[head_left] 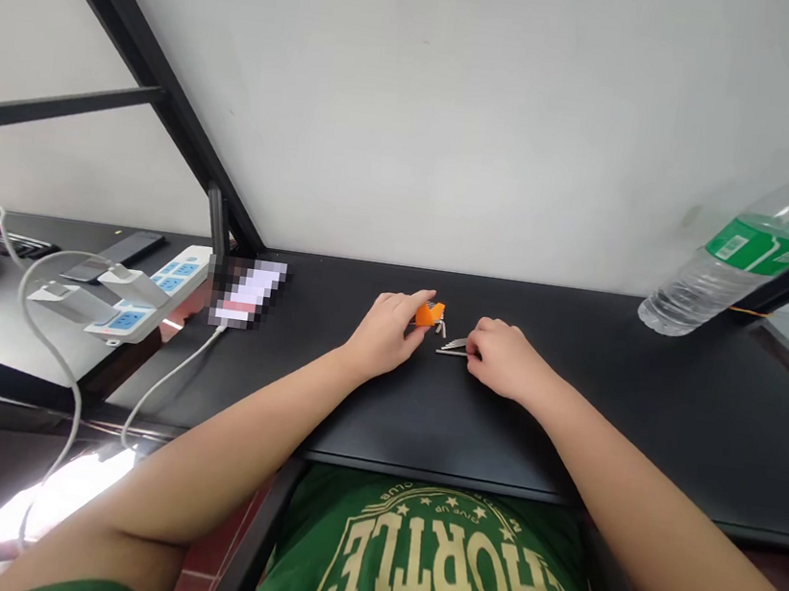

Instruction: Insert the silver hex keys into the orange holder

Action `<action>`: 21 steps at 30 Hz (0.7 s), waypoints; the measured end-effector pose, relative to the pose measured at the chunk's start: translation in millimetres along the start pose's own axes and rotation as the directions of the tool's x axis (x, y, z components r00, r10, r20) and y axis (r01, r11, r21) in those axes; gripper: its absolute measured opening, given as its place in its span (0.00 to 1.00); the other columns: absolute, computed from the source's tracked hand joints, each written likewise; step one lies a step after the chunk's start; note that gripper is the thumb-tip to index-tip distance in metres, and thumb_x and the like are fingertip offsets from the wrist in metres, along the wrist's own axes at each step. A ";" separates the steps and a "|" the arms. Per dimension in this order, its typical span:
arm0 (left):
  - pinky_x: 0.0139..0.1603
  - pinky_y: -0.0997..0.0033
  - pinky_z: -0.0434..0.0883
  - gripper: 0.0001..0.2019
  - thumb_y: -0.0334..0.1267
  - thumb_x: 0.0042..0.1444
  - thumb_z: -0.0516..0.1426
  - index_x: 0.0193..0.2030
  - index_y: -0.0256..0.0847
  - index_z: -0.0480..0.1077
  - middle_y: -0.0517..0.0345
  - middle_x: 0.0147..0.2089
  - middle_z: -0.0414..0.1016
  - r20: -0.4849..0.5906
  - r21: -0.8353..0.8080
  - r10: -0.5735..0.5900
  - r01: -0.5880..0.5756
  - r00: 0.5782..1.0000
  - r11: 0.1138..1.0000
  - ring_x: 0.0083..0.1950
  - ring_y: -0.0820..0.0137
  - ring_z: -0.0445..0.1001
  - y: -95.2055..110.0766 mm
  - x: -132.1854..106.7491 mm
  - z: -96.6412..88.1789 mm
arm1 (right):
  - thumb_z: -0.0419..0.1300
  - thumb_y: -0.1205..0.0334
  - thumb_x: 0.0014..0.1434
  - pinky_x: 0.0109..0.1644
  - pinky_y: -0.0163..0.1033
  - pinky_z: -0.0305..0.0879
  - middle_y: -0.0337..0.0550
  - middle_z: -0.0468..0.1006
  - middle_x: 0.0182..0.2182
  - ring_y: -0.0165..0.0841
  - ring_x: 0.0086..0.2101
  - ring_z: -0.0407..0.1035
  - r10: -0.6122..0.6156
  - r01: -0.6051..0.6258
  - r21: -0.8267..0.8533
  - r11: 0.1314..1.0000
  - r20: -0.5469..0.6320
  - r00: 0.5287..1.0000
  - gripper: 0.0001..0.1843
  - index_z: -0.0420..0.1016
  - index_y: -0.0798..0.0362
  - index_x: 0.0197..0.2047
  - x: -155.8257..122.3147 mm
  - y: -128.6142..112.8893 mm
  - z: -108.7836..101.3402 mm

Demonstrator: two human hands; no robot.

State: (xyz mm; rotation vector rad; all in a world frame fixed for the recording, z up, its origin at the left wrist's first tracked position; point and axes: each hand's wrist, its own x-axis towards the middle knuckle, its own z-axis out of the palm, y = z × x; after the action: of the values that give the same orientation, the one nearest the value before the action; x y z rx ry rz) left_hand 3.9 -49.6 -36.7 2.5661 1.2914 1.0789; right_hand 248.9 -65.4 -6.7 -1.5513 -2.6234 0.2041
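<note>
Orange tag pinched in your left hand; right hand fingers closed on metal keys beside it, mid-separation; next calls for steady pull

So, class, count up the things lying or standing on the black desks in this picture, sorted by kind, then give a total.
Orange item held by the left hand: 1
Metal pieces at the right hand: 1 group
Clear water bottle: 1
White power strips: 2
Blurred-out phone on a cable: 1
Total: 6
</note>
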 end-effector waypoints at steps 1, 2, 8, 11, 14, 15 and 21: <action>0.60 0.56 0.72 0.25 0.34 0.64 0.59 0.67 0.45 0.63 0.53 0.48 0.80 0.006 -0.004 0.006 -0.006 1.000 1.000 0.49 0.62 0.79 -0.5 0.3 -0.3 | 0.61 0.69 0.60 0.43 0.44 0.62 0.50 0.76 0.39 0.42 0.41 0.71 0.000 0.000 -0.017 1.000 0.003 1.000 0.05 0.77 0.53 0.32 -0.9 -3.1 0.4; 0.60 0.56 0.72 0.23 0.35 0.65 0.60 0.66 0.44 0.64 0.53 0.47 0.80 0.017 -0.006 0.013 -0.013 1.000 1.000 0.48 0.62 0.79 -1.0 0.7 -0.7 | 0.62 0.69 0.58 0.41 0.43 0.62 0.50 0.76 0.38 0.41 0.40 0.71 0.005 -0.005 -0.024 1.000 0.005 1.000 0.05 0.75 0.53 0.31 -1.8 -6.2 0.7; 0.60 0.56 0.73 0.16 0.31 0.62 0.61 0.56 0.45 0.69 0.55 0.48 0.82 0.021 -0.035 -0.027 0.027 0.999 0.999 0.48 0.63 0.79 -6.0 0.8 0.2 | 0.60 0.69 0.57 0.31 0.38 0.54 0.43 0.76 0.34 0.33 0.29 0.66 0.051 -0.050 0.053 0.997 -0.026 0.998 0.04 0.70 0.51 0.32 -4.7 -12.9 -1.4; 0.58 0.57 0.75 0.12 0.30 0.61 0.62 0.51 0.45 0.71 0.56 0.46 0.83 0.005 -0.041 -0.063 0.064 0.998 0.997 0.47 0.63 0.80 -8.0 0.5 0.8 | 0.59 0.70 0.58 0.33 0.37 0.58 0.40 0.78 0.32 0.32 0.31 0.69 0.039 -0.026 0.217 0.976 -0.057 0.998 0.05 0.72 0.51 0.32 -4.5 -5.3 -8.4; 0.58 0.57 0.76 0.07 0.32 0.62 0.63 0.45 0.45 0.73 0.57 0.43 0.83 0.005 -0.039 -0.094 0.094 0.996 0.995 0.46 0.63 0.80 -8.2 1.1 0.2 | 0.61 0.66 0.60 0.36 0.37 0.63 0.39 0.79 0.30 0.32 0.30 0.71 0.114 -0.041 0.414 0.909 -0.152 0.982 0.04 0.75 0.51 0.33 -5.2 2.9 -16.6; 0.58 0.56 0.76 0.06 0.33 0.61 0.63 0.44 0.45 0.74 0.58 0.42 0.83 0.006 -0.041 -0.103 0.103 0.995 0.994 0.46 0.63 0.80 -8.0 1.4 0.0 | 0.61 0.65 0.61 0.36 0.37 0.64 0.39 0.79 0.30 0.32 0.30 0.71 0.140 -0.035 0.467 0.884 -0.193 0.971 0.04 0.75 0.51 0.34 -5.8 4.3 -18.8; 0.57 0.55 0.77 0.06 0.39 0.62 0.64 0.34 0.45 0.72 0.59 0.38 0.83 0.009 -0.065 -0.116 0.116 0.993 0.991 0.41 0.63 0.80 -7.9 3.4 1.7 | 0.60 0.60 0.65 0.36 0.39 0.66 0.41 0.77 0.30 0.32 0.28 0.70 0.060 0.128 0.560 0.818 -0.304 0.951 0.07 0.76 0.50 0.35 -10.1 -3.4 -20.3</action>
State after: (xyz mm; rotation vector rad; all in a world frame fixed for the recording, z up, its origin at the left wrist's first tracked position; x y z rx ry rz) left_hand 1.0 -41.7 -39.0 2.4124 1.3615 1.0732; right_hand 253.7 -74.4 13.8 -1.2018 -2.0664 0.6307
